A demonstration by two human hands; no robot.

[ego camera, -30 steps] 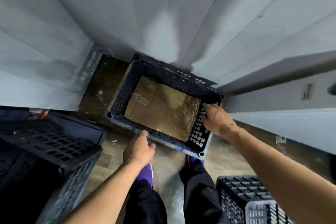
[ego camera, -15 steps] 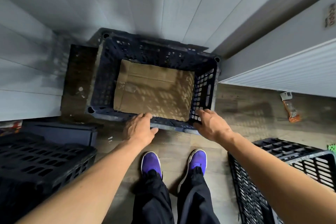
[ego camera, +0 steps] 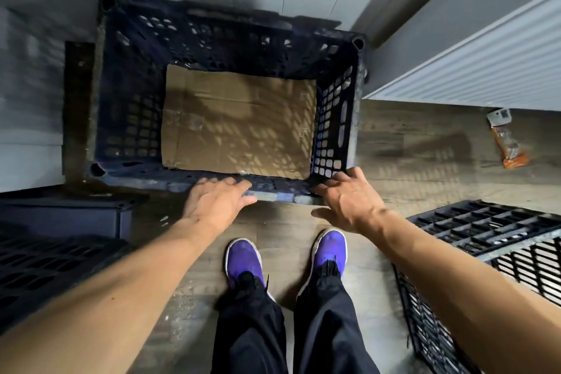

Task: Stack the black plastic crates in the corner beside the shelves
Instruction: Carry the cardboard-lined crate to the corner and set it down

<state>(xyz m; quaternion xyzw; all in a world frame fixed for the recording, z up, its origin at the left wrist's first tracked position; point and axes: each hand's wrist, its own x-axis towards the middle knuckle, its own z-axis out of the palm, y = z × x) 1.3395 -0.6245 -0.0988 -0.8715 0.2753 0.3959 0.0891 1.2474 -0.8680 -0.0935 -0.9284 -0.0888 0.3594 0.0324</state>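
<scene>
A black plastic crate (ego camera: 127, 118) stands upright on the floor in the corner, its back against the grey wall. A sheet of brown cardboard (ego camera: 239, 121) lines its bottom. My left hand (ego camera: 215, 200) lies over the middle of the near rim with its fingers spread and straight. At the near right corner of the rim my right hand (ego camera: 349, 200) touches the crate with relaxed fingers. Neither hand grips anything.
Another black crate (ego camera: 45, 267) sits at the lower left and a third black crate (ego camera: 485, 237) at the lower right. A white shelf unit (ego camera: 485, 70) runs along the right. An orange packet (ego camera: 507, 143) lies on the wooden floor. My purple shoes (ego camera: 243, 255) stand just behind the crate.
The crate went from tilted in both hands to flat against the wall in the corner. Both hands have let go of the rim and now lie open on it.
</scene>
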